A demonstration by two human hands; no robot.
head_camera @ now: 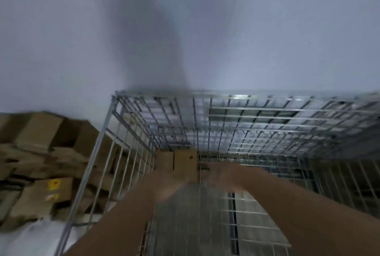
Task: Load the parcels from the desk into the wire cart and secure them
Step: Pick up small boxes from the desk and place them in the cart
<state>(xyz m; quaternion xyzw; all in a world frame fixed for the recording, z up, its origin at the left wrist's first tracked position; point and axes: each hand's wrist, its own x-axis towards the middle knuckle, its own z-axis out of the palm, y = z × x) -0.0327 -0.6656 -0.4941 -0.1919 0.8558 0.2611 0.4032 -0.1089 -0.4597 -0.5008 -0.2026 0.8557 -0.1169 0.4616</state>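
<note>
While both blurred hands, left hand (174,189) and right hand (221,175), are reached into the wire cart (267,116), their grip cannot be told; the cardboard parcel (178,165) could be dropped askew.

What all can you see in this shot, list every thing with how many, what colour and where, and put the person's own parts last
wire cart: one, silver metal mesh, centre and right, against the wall
cardboard box: one, brown, inside the cart at its far left corner
cardboard pile: many, count unclear from blur, brown, outside the cart on the left
yellow label: one, on a box in that pile
white bag: one, bottom left corner, blurred
wall: one, pale grey, behind everything
left hand: one, reaching into the cart near the box, fingers too blurred to read
right hand: one, reaching into the cart beside the box, likewise blurred
</note>
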